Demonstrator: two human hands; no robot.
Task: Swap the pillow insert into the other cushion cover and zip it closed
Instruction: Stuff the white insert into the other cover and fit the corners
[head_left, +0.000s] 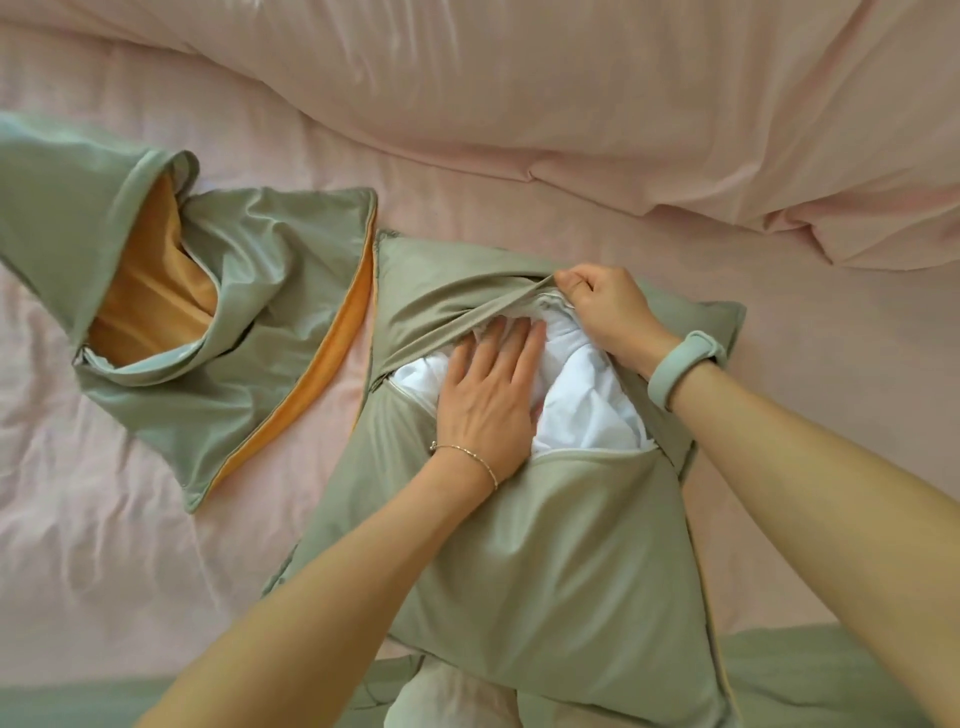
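Fingers of the right hand (605, 306) pinched the upper lip of the cushion cover (545, 545) and drew it up and away from the opening, the fabric pulled taut into a narrow band. Beside it, the left hand (485, 395) lay flat with straight fingers, pressing the white pillow insert (592, 400) down into the cover (no grasp was made here, only a push). Most of the insert sat inside the sage-green cover; a crumpled white portion showed through the gaping zip opening (410, 387), between the two lips. The filled cover rested on the pink bedsheet (104, 519), close to the person.

To the left, just beside it, lay the other cover (249, 322), limp, with an orange lining visible at its open mouth; judged from its flatness, it held no insert. A rumpled pink duvet (623, 114) lay beyond.

As a judgement of progress: the transfer appeared nearly done. What remained was tucking in the last exposed corner, bringing the lips together, and running the zip closed (the slider could not be located).
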